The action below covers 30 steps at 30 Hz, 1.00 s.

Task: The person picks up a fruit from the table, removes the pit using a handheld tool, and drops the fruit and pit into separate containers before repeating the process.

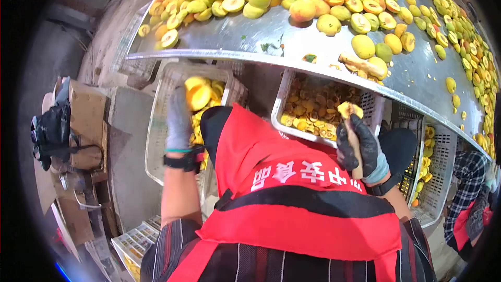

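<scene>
My left hand (179, 122), in a grey glove, reaches over the white crate (156, 141) at my left, fingers stretched out. Right beside its fingertips are yellow peach halves (198, 94); more yellow fruit lies lower in that crate. Whether the hand touches these halves I cannot tell. My right hand (364, 149), in a dark glove, is wrapped round a wooden-handled tool (353, 143). A piece of yellow fruit (349, 109) shows at its upper end, which hides the tip. Beyond it stands a white crate (279, 107) holding small cut fruit pieces.
The metal table (245, 36) bears many whole and halved peaches (258, 0); its edge runs above the crates. Another wooden-handled tool (360, 65) lies near that edge. A further crate (443, 169) stands at right, near a co-worker's plaid sleeve (464, 177). Cardboard boxes (86, 125) stand at left.
</scene>
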Each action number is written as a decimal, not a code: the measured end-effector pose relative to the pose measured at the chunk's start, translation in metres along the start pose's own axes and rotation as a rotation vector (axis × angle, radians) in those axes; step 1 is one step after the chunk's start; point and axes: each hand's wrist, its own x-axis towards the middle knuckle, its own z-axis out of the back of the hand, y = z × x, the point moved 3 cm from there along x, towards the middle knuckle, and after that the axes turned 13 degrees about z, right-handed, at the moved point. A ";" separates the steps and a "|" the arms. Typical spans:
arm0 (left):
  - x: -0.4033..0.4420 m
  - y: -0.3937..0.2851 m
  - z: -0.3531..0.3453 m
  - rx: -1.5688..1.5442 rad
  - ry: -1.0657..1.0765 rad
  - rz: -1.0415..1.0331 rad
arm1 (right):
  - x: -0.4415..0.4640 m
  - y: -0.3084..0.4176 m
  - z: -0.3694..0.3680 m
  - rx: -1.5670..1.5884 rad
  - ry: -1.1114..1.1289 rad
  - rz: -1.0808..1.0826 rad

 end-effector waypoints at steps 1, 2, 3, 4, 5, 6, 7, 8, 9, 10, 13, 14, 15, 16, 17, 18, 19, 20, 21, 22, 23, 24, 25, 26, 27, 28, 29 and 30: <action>0.009 -0.002 0.023 0.336 -0.057 -0.077 | -0.001 0.000 -0.003 -0.098 -0.042 0.035; 0.009 -0.022 0.019 0.645 -0.196 -0.108 | -0.001 0.000 -0.004 -0.139 -0.027 0.020; 0.007 -0.046 0.016 0.950 -0.347 -0.138 | 0.000 0.001 -0.005 -0.184 -0.010 0.001; 0.016 -0.061 0.004 0.683 -0.223 -0.258 | 0.001 -0.001 -0.005 -0.183 -0.018 -0.012; 0.017 -0.087 -0.026 0.470 -0.138 -0.263 | 0.001 -0.002 -0.004 -0.132 -0.030 -0.043; 0.031 -0.097 -0.051 0.396 -0.032 -0.288 | 0.002 0.001 -0.003 -0.228 -0.010 -0.032; 0.040 -0.113 -0.086 0.355 0.110 -0.370 | 0.004 0.005 -0.003 -0.324 0.008 -0.018; 0.054 -0.126 -0.117 0.635 0.115 -0.432 | 0.004 0.008 -0.003 -0.428 0.012 -0.022; 0.049 -0.149 -0.155 0.741 0.148 -0.410 | 0.003 0.010 -0.003 -0.531 0.009 -0.028; 0.066 -0.150 -0.186 0.819 0.166 -0.603 | 0.002 0.012 -0.001 -0.484 -0.003 -0.032; 0.108 -0.147 -0.261 0.857 0.234 -0.809 | 0.000 0.015 0.010 -0.418 0.025 0.011; 0.111 -0.145 -0.275 0.967 0.277 -0.713 | 0.000 0.015 0.013 -0.393 0.046 0.013; 0.111 -0.143 -0.288 1.077 0.318 -0.613 | -0.001 0.016 0.015 -0.367 0.068 0.014; 0.107 -0.142 -0.294 1.074 0.329 -0.619 | -0.002 0.019 0.016 -0.389 0.072 0.043; 0.104 -0.139 -0.296 1.214 0.240 -0.612 | -0.003 0.022 0.015 -0.385 0.064 0.047; 0.102 -0.138 -0.298 1.355 0.146 -0.603 | -0.002 0.024 0.013 -0.371 0.015 0.059; 0.103 -0.138 -0.296 1.361 0.154 -0.605 | -0.003 0.024 0.014 -0.353 -0.033 0.067; 0.105 -0.138 -0.289 1.319 0.202 -0.553 | -0.001 0.025 0.017 -0.523 0.022 0.176; 0.104 -0.141 -0.282 1.276 0.245 -0.498 | -0.002 0.023 0.017 -0.516 0.024 0.171; 0.099 -0.146 -0.272 1.177 0.278 -0.355 | -0.001 0.022 0.017 -0.496 0.015 0.169; 0.097 -0.144 -0.263 1.188 0.275 -0.357 | 0.000 0.021 0.017 -0.472 0.005 0.170; 0.097 -0.138 -0.253 0.858 0.394 -0.201 | 0.001 0.022 0.019 -0.511 0.042 0.125; 0.097 -0.131 -0.243 0.519 0.497 -0.045 | 0.002 0.020 0.021 -0.502 0.043 0.126; 0.097 -0.126 -0.235 0.310 0.585 0.026 | 0.004 0.017 0.022 -0.563 0.108 0.185; 0.093 -0.121 -0.228 0.314 0.590 0.022 | 0.005 0.017 0.021 -0.625 0.171 0.246; 0.087 -0.115 -0.220 -0.037 0.674 0.121 | 0.006 0.017 0.018 -0.478 0.140 0.148; 0.082 -0.109 -0.214 -0.394 0.741 0.219 | 0.009 0.016 0.015 -0.479 0.140 0.149; 0.082 -0.099 -0.209 -0.509 0.688 0.294 | 0.011 0.012 0.015 -0.404 0.033 0.060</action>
